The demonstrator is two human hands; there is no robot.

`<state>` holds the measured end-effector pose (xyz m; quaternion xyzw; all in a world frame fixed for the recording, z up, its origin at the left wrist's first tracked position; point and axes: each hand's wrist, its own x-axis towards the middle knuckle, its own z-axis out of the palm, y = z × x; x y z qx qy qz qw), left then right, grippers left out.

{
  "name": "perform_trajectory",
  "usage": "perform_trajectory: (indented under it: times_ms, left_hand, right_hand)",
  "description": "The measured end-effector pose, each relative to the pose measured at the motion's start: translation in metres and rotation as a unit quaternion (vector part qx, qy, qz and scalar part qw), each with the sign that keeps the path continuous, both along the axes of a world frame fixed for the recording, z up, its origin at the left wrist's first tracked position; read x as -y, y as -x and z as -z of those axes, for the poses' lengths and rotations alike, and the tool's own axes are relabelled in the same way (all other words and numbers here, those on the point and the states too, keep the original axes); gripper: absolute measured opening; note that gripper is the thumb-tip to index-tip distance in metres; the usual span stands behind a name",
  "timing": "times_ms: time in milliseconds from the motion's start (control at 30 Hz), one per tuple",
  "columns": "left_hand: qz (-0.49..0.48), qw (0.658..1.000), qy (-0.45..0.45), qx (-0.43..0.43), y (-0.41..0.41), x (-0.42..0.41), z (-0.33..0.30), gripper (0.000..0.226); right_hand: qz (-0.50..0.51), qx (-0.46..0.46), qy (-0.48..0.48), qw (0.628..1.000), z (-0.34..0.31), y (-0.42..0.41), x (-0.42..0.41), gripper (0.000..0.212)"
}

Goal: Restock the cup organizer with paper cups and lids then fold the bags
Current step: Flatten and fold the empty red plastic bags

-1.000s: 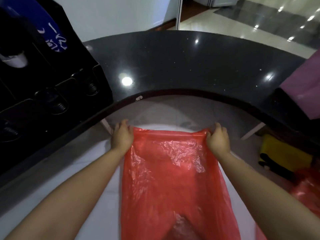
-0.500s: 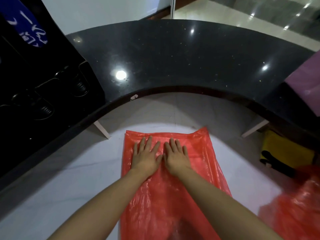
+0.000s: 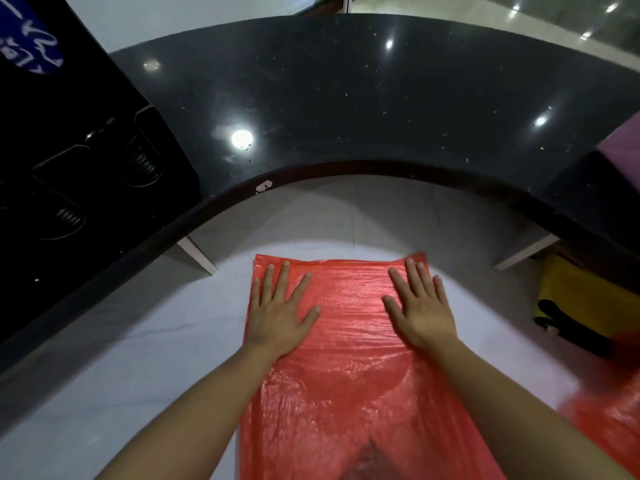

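A red plastic bag [image 3: 349, 341] lies flat on the white surface [image 3: 138, 358] in front of me, its far edge folded straight. My left hand [image 3: 278, 311] presses flat on the bag's far left part, fingers spread. On the far right part my right hand [image 3: 420, 304] also presses flat with straight fingers. The black cup organizer [image 3: 79, 174] stands at the left on the dark counter, its round spring-loaded slots facing me. No cups or lids show in this view.
A curved dark stone counter [image 3: 346, 98] arches over the white surface. Another red bag [image 3: 620, 417] lies at the right edge. A yellow and black item [image 3: 585, 306] sits under the counter at right. A purple object [image 3: 623, 147] rests on the counter's right end.
My hands let go of the bag's far corners, came together flat at its middle, then slid apart toward the left and right sides, smoothing the bag.
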<state>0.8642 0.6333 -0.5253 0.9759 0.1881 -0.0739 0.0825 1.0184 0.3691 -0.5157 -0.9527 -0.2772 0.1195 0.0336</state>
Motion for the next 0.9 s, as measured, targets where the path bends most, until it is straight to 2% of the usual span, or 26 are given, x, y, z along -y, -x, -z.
perform_trajectory:
  times_ms: [67, 200, 300, 433, 533, 733, 900]
  left_hand:
    - [0.002, 1.000, 0.002, 0.004, -0.005, -0.009, 0.005, 0.071]
    - [0.010, 0.999, 0.012, -0.046, -0.022, -0.008, -0.004, 0.071]
    - [0.024, 0.999, 0.015, -0.028, -0.011, 0.022, -0.021, 0.067]
    - [0.029, 0.998, 0.023, -0.041, 0.031, 0.065, -0.017, 0.061]
    - [0.018, 0.999, 0.011, -0.030, 0.060, 0.067, -0.004, 0.059]
    - [0.020, 1.000, -0.010, 0.015, 0.072, 0.038, 0.003, 0.060]
    - [0.024, 1.000, -0.010, -0.005, 0.075, 0.020, 0.010, 0.061]
  right_hand:
    - [0.000, -0.003, -0.004, 1.000, 0.003, -0.010, 0.004, 0.063]
    - [0.007, 0.001, 0.024, 1.000, 0.000, -0.018, -0.010, 0.065]
    - [-0.032, 0.013, -0.003, 0.999, -0.011, 0.020, -0.031, 0.065]
    - [-0.072, -0.037, -0.050, 0.995, -0.004, 0.087, -0.038, 0.064]
    - [-0.066, -0.035, -0.021, 0.997, 0.011, 0.107, -0.016, 0.062]
    - [-0.045, -0.003, -0.020, 0.999, 0.011, 0.079, 0.028, 0.061]
    - [-0.021, -0.021, 0.028, 0.999, 0.006, 0.058, 0.063, 0.064]
